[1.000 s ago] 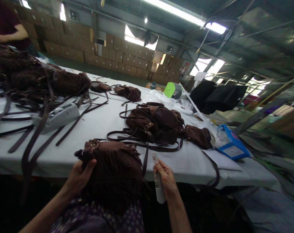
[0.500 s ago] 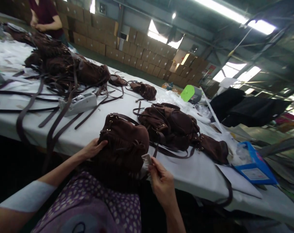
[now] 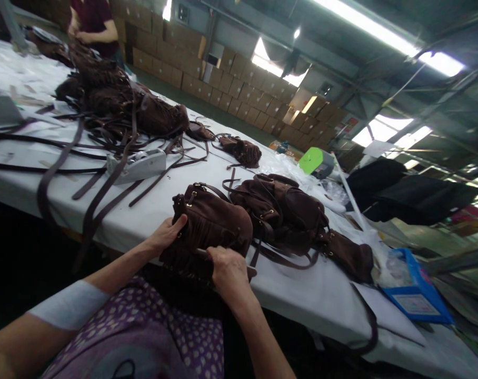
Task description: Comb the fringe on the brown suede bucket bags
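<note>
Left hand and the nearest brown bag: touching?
Touching. Head view: the left hand holds the side of the brown bag, thumb lying over its edge.

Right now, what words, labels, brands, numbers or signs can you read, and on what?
Nothing is readable.
White rectangular label on the blue box-shaped container: too blurred.
Red-and-white sign near the stacked brown cardboard boxes: too small.
Boxes themselves: any print too small.
Dark curved mark on the purple cloth garment: cut off, unreadable.
</note>
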### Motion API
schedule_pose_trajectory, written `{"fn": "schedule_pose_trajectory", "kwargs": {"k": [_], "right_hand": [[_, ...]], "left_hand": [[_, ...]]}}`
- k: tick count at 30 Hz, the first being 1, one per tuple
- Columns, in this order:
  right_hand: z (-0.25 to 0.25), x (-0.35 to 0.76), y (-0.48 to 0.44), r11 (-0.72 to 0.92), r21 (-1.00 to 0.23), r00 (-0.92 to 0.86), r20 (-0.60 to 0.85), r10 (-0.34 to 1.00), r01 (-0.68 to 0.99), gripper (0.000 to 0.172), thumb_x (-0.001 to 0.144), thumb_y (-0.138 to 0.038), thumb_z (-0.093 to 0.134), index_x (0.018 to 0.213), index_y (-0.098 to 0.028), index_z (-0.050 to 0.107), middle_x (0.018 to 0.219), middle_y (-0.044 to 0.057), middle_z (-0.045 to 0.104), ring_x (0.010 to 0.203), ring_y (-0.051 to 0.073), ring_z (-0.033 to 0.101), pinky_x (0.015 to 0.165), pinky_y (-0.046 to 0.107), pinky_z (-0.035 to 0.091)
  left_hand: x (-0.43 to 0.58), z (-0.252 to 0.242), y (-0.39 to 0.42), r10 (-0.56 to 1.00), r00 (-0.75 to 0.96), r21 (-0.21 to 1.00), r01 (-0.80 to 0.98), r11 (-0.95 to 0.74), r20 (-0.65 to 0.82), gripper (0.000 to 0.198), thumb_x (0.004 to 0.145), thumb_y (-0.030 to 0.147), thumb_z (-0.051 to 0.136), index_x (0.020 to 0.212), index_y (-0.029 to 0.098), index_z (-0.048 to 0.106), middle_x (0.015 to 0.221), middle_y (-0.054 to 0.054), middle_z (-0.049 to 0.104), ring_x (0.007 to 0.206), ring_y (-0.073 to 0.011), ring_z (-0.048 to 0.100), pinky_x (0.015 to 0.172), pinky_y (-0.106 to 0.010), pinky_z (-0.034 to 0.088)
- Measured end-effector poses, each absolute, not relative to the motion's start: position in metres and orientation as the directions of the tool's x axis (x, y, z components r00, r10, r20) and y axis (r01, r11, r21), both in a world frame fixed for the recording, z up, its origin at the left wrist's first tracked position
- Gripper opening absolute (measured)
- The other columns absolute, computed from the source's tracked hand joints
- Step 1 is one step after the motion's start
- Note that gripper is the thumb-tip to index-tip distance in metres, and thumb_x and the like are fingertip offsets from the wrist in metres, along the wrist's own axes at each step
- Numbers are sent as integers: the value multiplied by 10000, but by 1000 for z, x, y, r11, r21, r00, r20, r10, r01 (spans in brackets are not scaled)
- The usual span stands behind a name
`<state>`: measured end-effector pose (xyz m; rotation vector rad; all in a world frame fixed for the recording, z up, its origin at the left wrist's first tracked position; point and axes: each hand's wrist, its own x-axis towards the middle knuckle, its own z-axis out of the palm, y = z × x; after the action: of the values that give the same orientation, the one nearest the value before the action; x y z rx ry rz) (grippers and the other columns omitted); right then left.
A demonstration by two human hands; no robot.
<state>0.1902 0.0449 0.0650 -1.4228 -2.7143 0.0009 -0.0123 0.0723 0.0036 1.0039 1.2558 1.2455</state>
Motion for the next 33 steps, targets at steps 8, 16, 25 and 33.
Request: {"fn": "schedule_pose_trajectory", "kwargs": {"k": [8,16,25,33], "right_hand": [[31,198,-2,756,-145,-770,-132,624,638,220,754,-107,548,929,-231,594,843,-2,654,776,169,593,628,279,353],[-50,258,-34,837,-72,-832,-185,523,542,76,727,-221,684,697,-217,614,623,-13,640,592,161,592,607,261,411],[52,289,7,453,-624,-279,361,890,636,222,947,-295,445,1013,-207,638,868,50,672,778,182,644,676,245,513],[61,287,15,293,-763,4,361,932,576,329,904,-425,494,1049,-179,656,961,83,698,871,221,651,745,299,521]], "left_hand": [[9,-3,84,874,-213,830,-471,300,-437,504,770,612,602,792,110,641,657,-73,664,557,-179,617,488,-255,482],[-5,11,105,761,-371,768,-590,249,-532,402,868,494,547,839,103,635,712,-106,692,607,-205,662,538,-291,544],[-6,10,78,962,-268,983,-185,7,-57,531,708,681,578,635,157,535,511,8,504,468,-134,475,438,-243,403],[-27,-21,28,974,-160,962,244,-120,162,385,651,545,592,525,189,520,501,-4,482,518,-147,428,485,-245,374]]}}
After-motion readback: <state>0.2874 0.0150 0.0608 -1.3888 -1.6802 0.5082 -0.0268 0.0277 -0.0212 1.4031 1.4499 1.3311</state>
